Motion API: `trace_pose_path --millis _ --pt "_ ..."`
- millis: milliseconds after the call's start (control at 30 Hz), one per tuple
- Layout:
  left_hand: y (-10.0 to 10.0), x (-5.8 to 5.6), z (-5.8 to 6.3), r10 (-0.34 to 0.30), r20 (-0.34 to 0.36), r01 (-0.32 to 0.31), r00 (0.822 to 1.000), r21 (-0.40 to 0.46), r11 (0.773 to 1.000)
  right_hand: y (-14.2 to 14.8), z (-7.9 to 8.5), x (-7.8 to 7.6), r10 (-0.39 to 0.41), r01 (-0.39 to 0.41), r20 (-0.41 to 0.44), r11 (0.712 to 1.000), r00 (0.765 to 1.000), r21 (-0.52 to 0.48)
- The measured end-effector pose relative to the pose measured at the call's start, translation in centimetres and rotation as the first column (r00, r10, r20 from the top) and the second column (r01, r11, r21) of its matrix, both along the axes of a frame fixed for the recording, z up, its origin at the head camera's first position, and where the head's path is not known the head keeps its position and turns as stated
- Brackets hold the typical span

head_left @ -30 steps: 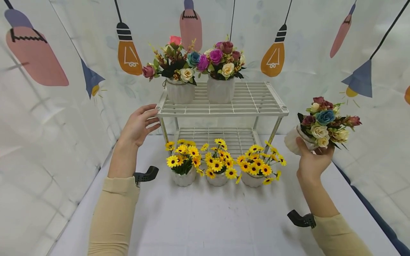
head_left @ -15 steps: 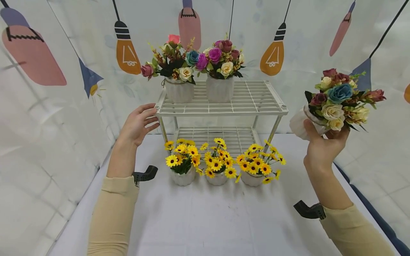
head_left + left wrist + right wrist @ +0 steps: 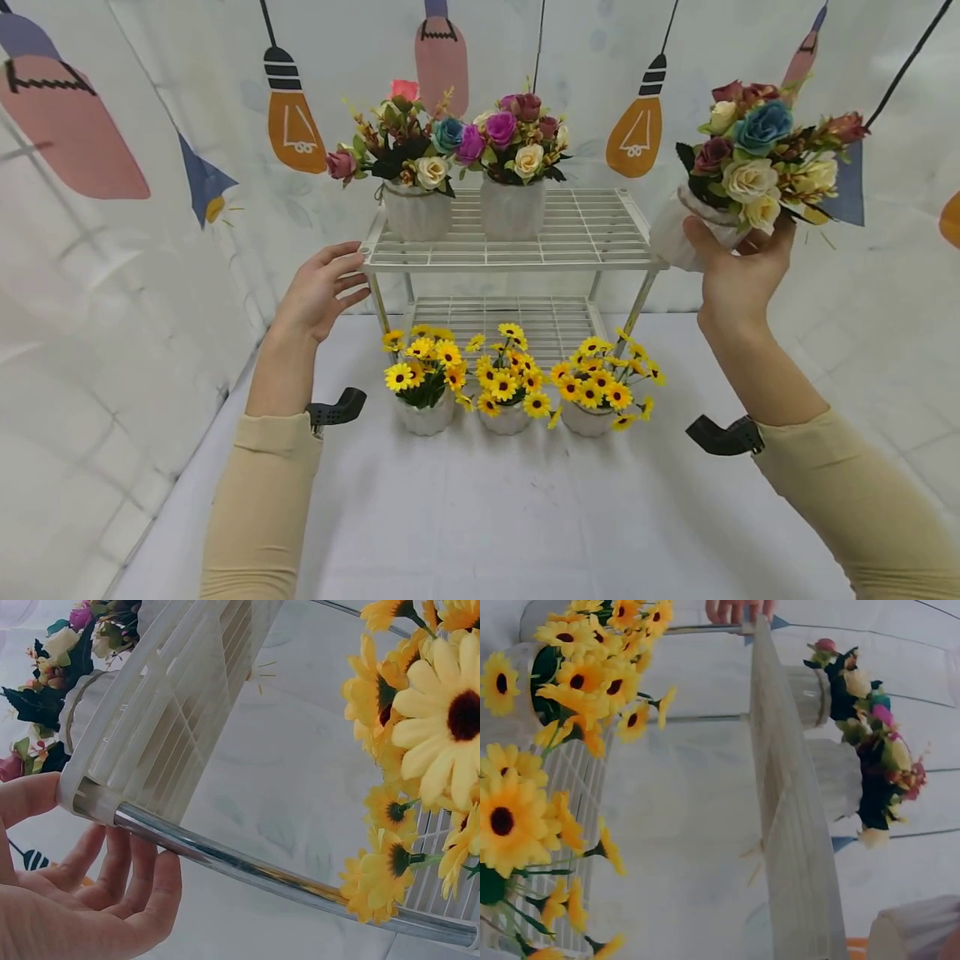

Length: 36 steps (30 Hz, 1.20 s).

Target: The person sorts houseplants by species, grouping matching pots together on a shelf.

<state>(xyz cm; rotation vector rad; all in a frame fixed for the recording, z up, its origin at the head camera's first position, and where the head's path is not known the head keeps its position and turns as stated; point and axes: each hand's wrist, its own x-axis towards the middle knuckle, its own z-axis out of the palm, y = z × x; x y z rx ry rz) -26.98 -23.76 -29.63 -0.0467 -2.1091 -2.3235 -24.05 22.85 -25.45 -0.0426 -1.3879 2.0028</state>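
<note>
My right hand [image 3: 750, 271] grips a white flowerpot [image 3: 678, 233] of artificial roses [image 3: 757, 167], tilted, beside the right end of the white wire rack's [image 3: 585, 246] top shelf. In the right wrist view only part of this pot [image 3: 919, 930] shows, at the lower right corner. My left hand [image 3: 318, 287] holds the rack's front left corner. The left wrist view shows its thumb [image 3: 30, 796] at the shelf corner and its fingers [image 3: 166, 881] against the metal leg [image 3: 225, 859]. Two rose pots [image 3: 416, 215] [image 3: 513, 210] stand upright on the left and middle of that shelf.
Three small white pots of yellow daisies [image 3: 423, 375] [image 3: 510, 383] [image 3: 600, 387] stand in a row on the white tablecloth [image 3: 480, 517], before the rack's lower shelf [image 3: 510, 321]. Patterned cloth [image 3: 712, 50] hangs behind and at both sides.
My right hand has lifted the rose pot from beside the rack to about top-shelf height, first up and rightward, then back left toward the shelf. The left hand keeps its place.
</note>
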Motion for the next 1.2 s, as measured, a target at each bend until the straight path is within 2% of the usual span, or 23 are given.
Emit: trace_pose_path --millis 200,400,633,767,1033,1200 --pt "0.0 -0.1 -0.1 0.009 0.000 -0.009 1.000 -0.015 1.000 -1.7 1.3 -2.0 0.121 -0.124 0.080 0.992 0.989 0.028" --pt "-0.1 -0.1 0.0 0.003 0.004 -0.003 1.000 -0.019 1.000 -3.7 2.4 -3.9 0.145 -0.163 0.180 0.983 0.973 0.089" --pt "-0.2 0.0 0.0 -0.009 0.012 0.009 1.000 -0.006 1.000 -5.7 2.4 -6.2 0.102 -0.154 0.261 0.971 0.960 0.185" --pt "-0.2 -0.1 0.0 -0.010 0.013 0.010 1.000 -0.007 1.000 -6.6 2.0 -7.1 0.083 -0.150 0.274 0.961 0.958 0.231" --pt "-0.2 -0.1 0.1 -0.020 0.015 0.020 1.000 0.001 1.000 -7.5 1.6 -8.2 0.056 -0.155 0.337 0.949 0.940 0.274" --pt "-0.3 0.0 0.1 -0.024 0.018 0.024 1.000 0.006 1.000 -7.3 1.4 -8.3 0.040 -0.165 0.358 0.931 0.933 0.326"
